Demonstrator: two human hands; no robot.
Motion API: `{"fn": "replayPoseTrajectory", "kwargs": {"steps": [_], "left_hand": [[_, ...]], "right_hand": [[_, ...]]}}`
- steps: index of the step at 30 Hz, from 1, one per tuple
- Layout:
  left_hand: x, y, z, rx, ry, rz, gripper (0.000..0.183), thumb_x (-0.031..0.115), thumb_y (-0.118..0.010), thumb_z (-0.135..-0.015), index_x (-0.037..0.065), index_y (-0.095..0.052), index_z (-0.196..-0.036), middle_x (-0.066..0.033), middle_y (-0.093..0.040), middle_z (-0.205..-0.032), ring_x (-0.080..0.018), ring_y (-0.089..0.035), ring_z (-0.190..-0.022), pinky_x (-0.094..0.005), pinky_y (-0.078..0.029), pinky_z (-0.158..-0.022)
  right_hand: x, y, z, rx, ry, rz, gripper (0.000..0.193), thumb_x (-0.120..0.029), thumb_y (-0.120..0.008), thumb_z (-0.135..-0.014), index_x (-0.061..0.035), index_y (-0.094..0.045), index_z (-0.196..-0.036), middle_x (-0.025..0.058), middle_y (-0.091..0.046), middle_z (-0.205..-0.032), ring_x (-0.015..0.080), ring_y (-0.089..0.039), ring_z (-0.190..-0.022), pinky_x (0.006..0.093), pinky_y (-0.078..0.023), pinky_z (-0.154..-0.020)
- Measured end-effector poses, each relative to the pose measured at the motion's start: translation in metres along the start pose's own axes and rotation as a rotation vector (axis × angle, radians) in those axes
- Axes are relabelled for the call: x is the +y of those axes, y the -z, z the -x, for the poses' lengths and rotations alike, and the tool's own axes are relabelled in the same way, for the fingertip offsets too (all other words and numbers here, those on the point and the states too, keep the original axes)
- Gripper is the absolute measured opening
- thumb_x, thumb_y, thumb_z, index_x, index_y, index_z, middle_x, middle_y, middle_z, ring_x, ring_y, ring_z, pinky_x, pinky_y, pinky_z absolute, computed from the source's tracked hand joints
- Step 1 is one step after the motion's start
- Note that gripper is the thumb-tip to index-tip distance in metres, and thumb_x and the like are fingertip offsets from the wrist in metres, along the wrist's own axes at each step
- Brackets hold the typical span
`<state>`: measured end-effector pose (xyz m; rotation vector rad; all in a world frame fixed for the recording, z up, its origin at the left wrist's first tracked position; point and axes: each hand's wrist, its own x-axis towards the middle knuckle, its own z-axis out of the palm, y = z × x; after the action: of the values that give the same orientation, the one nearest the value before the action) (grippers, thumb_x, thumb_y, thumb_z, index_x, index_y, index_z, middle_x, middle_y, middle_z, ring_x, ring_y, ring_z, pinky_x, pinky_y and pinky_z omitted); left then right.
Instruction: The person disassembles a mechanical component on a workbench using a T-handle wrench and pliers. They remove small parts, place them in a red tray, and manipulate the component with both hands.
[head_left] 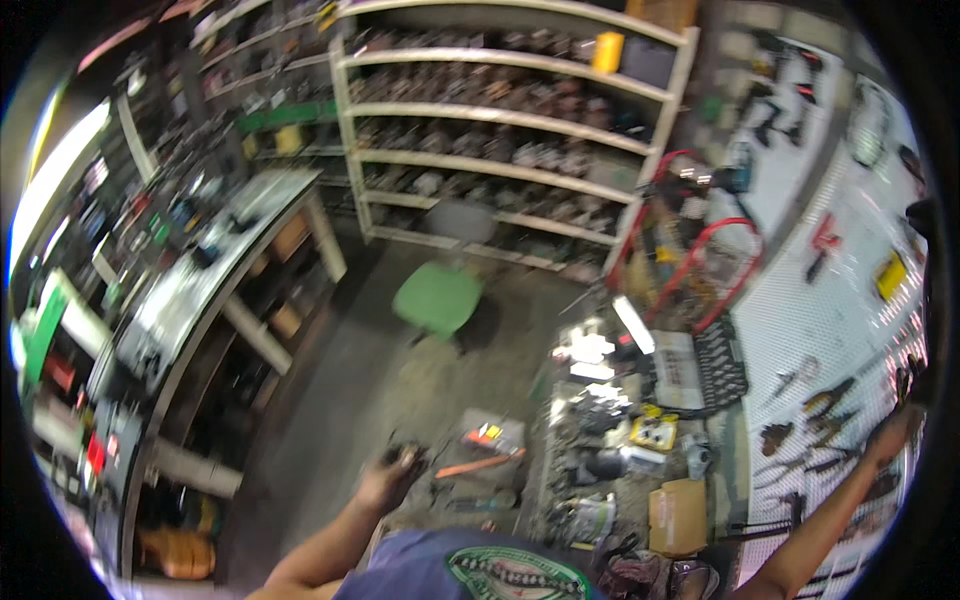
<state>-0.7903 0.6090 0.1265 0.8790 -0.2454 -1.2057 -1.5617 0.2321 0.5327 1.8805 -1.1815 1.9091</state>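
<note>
My left hand [385, 484] is raised in front of my body, low in the middle of the view. Its fingers are closed round a small dark object [407, 458], too blurred to name. Far out to the right, my right hand [893, 436] reaches up to a white pegboard [790, 345] hung with tools. Its fingertips meet dark tools there, and blur hides whether they grip one. Pliers-like tools [830, 455] hang just left of that hand. Near my left hand are an orange-handled tool [480, 466] and a clear packet [492, 432] with a bright label.
A cluttered bench [545, 480] along the right holds a cardboard box [677, 516] and an opened dark tool case [722, 365]. A green chair [437, 298] stands on the floor ahead. Behind it are loaded shelves [510, 165]. A long workbench [225, 260] runs along the left. A red hand truck [735, 225] leans at the far right.
</note>
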Motion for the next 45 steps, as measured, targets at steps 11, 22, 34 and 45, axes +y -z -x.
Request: {"fn": "replayPoseTrajectory", "kwargs": {"steps": [11,22,34,45], "left_hand": [[0.168,0.095,0.088,0.021,-0.165,0.281,0.059,0.024,-0.080,-0.099,0.008,-0.055,-0.151,-0.0155,-0.066,-0.145,-0.0269,-0.068,-0.125,-0.0374,-0.057,-0.104],[0.265,0.247,0.244,0.203,-0.519,0.489,0.065,0.015,-0.080,-0.098,0.003,-0.051,-0.155,-0.0200,-0.063,-0.146,-0.0297,-0.070,-0.124,-0.0348,-0.062,-0.104],[0.313,0.325,0.298,0.388,-0.833,0.454,0.059,-0.002,-0.075,-0.097,0.010,-0.058,-0.152,-0.0171,-0.057,-0.155,-0.0348,-0.061,-0.139,-0.0384,-0.057,-0.113],[0.460,0.452,0.246,0.447,-1.059,0.356,0.033,-0.006,-0.077,-0.094,0.012,-0.063,-0.118,-0.0173,-0.064,-0.145,-0.0350,-0.059,-0.142,-0.0425,-0.054,-0.116]], "right_hand": [[-0.349,-0.312,0.539,-1.044,-2.087,-0.611,0.022,-0.019,-0.067,-0.082,-0.0059,-0.072,-0.099,0.0095,-0.071,-0.089,0.0285,-0.065,-0.074,0.0404,-0.055,-0.065],[-0.709,-0.426,0.544,-2.223,-2.009,-1.553,0.060,-0.026,-0.081,-0.090,-0.0136,-0.058,-0.144,0.0097,-0.057,-0.107,0.0143,-0.050,-0.070,0.0288,-0.047,-0.058],[-0.879,-0.539,0.629,-2.602,-0.752,-0.762,0.051,0.000,-0.064,-0.092,-0.0034,-0.046,-0.141,0.0105,-0.071,-0.106,0.0154,-0.068,-0.082,0.0321,-0.058,-0.067],[-1.100,-0.684,0.662,-2.096,0.670,-1.381,0.029,-0.008,-0.087,-0.079,0.0036,-0.067,-0.097,0.0217,-0.074,-0.106,0.0350,-0.074,-0.084,0.0433,-0.058,-0.075]]}}
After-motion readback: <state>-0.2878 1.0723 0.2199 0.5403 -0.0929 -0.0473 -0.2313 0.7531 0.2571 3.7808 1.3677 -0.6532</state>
